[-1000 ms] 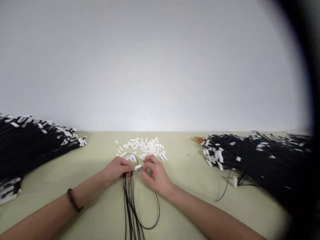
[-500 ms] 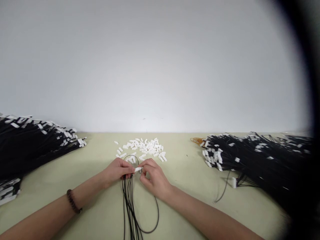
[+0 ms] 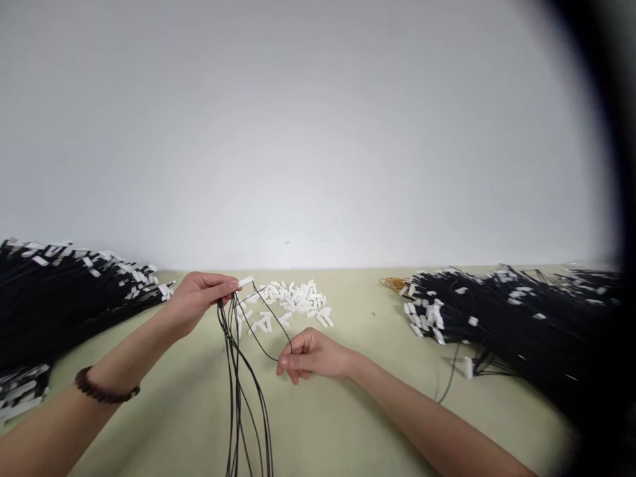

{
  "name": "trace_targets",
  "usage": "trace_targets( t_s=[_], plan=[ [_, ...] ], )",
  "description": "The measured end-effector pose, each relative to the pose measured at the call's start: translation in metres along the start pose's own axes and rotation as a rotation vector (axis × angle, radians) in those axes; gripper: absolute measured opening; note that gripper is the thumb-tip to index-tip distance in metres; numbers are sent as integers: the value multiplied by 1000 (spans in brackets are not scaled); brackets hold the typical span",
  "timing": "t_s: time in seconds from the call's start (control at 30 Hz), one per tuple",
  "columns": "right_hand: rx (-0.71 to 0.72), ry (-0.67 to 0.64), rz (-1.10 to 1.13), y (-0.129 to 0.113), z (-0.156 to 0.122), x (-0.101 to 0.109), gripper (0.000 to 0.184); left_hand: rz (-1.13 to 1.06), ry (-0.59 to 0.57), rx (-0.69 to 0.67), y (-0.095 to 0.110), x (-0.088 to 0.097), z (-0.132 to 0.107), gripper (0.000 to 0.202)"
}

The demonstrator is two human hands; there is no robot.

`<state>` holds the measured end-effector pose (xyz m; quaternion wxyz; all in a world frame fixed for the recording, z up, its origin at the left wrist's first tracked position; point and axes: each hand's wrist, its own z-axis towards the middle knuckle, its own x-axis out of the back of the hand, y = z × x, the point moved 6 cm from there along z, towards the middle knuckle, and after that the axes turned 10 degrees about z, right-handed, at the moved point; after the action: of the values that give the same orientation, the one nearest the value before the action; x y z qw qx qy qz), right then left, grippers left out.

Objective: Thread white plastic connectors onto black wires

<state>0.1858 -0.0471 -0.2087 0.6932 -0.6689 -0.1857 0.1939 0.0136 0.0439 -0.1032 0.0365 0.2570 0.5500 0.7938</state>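
My left hand (image 3: 206,295) is raised at centre left, its thumb and fingers closed on a white plastic connector (image 3: 246,281) from which black wires (image 3: 236,371) hang toward the table's near edge. Lower and to the right, my right hand (image 3: 311,354) pinches one thin black wire (image 3: 271,311). That wire runs from the connector's end down to my right fingertips and loops back up toward my left hand. Behind the wires lies a scattered pile of small white connectors (image 3: 303,298), touched by neither hand.
A big heap of black wires with white ends (image 3: 59,298) lies at the left. Another black wire heap (image 3: 497,311) covers the right side, with orange wire (image 3: 392,283) behind it and a stray white connector (image 3: 468,367) in front. A pale wall (image 3: 318,132) borders the green table (image 3: 358,424).
My left hand has risen and moved left with the connector and its wires. My right hand has moved slightly down, away from the connector, drawing a wire out between the hands.
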Motion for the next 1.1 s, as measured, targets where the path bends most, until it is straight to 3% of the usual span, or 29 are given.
trace_targets(
  t_s=[0.07,0.13,0.2,0.27,0.4,0.5,0.6,0.67,0.77,0.83,1.1],
  plan=[
    [-4,15,108,2,1,5,28,64,-136,-100,22,-15,-13,20],
    [20,81,268,4,3,15,29,140,-354,-136,35,-42,-30,23],
    [40,150,407,6,4,27,31,226,-537,-158,36,-69,-44,25],
    [43,240,444,5,3,41,33,269,-637,-145,23,-90,-50,28],
    [60,417,251,-8,-2,60,42,240,-575,54,-26,-106,-42,30],
    [175,587,-138,-26,-8,58,38,221,-482,163,-51,-104,-35,29],
    [355,756,-569,-43,-15,33,25,150,-413,240,-60,-100,-34,28],
    [354,709,-685,-40,-12,9,10,102,-377,255,-63,-99,-34,28],
    [220,560,-718,-22,-4,-18,22,58,-351,236,-66,-98,-33,29],
    [166,531,-713,-13,-1,-25,23,41,-341,232,-68,-98,-31,30],
    [42,450,-367,12,9,-13,20,-14,-324,265,-73,-95,-28,34]
  ],
)
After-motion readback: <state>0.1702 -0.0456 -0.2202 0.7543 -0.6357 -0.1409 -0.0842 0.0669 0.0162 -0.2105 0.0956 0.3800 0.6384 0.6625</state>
